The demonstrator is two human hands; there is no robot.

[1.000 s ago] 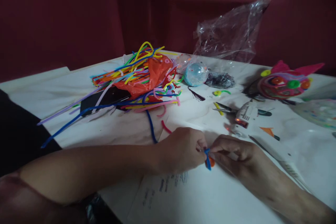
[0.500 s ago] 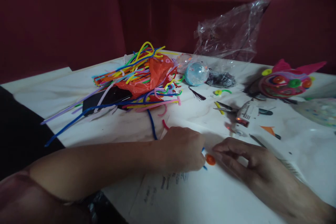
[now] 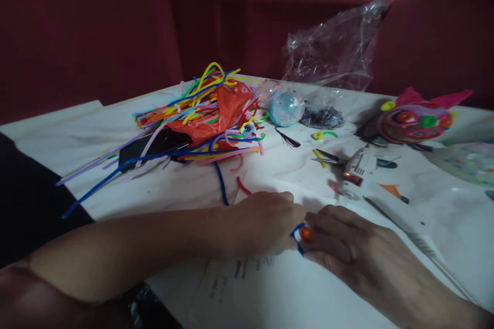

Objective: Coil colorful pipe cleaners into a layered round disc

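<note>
My left hand [image 3: 266, 221] and my right hand [image 3: 347, 241] meet low on the white table [image 3: 185, 190], over a printed sheet of paper [image 3: 247, 277]. Between their fingertips sits a small orange coil [image 3: 306, 234] with a blue pipe cleaner [image 3: 296, 231] curved around it. Both hands pinch this little piece, fingers pressed together. A heap of coloured pipe cleaners [image 3: 200, 118] lies farther back on the left, beyond my left forearm.
A black phone [image 3: 154, 146] lies under the heap, beside an orange plastic bag [image 3: 219, 110]. Farther right are a blue glitter ball [image 3: 286, 108], a clear crumpled bag [image 3: 332, 51], pliers [image 3: 328, 158], a glue gun [image 3: 357, 164] and a colourful pipe-cleaner mask [image 3: 415, 121].
My right hand let go and drew back half a second ago, then closed in again on the orange coil. The blue pipe cleaner now wraps around the coil.
</note>
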